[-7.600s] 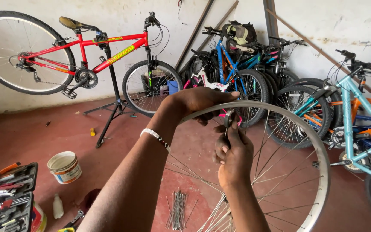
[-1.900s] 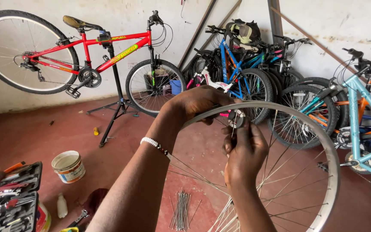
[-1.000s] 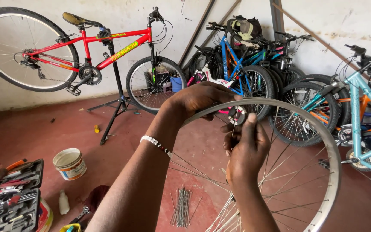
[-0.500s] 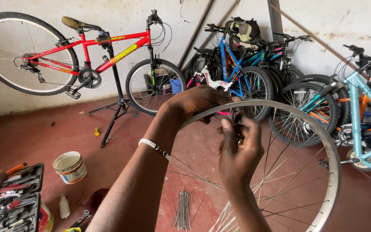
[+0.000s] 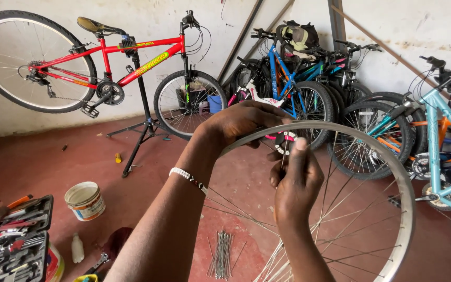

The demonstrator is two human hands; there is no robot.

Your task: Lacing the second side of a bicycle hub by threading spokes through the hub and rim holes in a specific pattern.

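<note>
The bare wheel rim (image 5: 392, 172) stands upright right in front of the camera, and everything else is placed from it. The left hand (image 5: 241, 122) is clasped over the rim's top edge, steadying it, while the right hand (image 5: 296, 180), just inside the rim below that hand, pinches a thin spoke (image 5: 283, 156) between thumb and fingers up at the rim; the step in hand looks like seating a spoke in the rim, and the next move would call for a steady rim and a fine twist at the spoke end. Below the rim a bundle of loose spokes (image 5: 221, 253) lies on the red floor (image 5: 43, 162). Left of the rim sit an open tool case (image 5: 14, 243), a small white bottle (image 5: 77, 248) and a round white tub (image 5: 85, 200) with an orange band. Farther left a red bicycle (image 5: 105, 65) hangs on a repair stand (image 5: 141, 112). Behind the rim blue bicycles (image 5: 293, 78) lean against the wall; right of it stands a light-blue one (image 5: 444, 141).
</note>
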